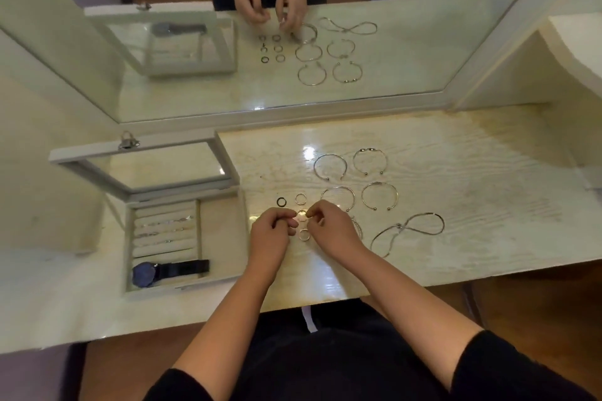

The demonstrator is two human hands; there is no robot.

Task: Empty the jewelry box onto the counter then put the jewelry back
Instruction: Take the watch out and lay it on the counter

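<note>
Your left hand (270,233) and right hand (330,225) curled over a ring (302,214) by the jewelry box (224,238), hold unclear; rim pinch looked safest.

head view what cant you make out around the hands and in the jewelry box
All in the head view:
- Ring between the hands: fingertips cover it, so which hand pinches it is unclear.
- Counter under the left hand: any rings there are hidden.
- Bangle beside the right hand: mostly hidden by it.
- Pieces in the jewelry box rolls: too small and blurred to identify.
</note>
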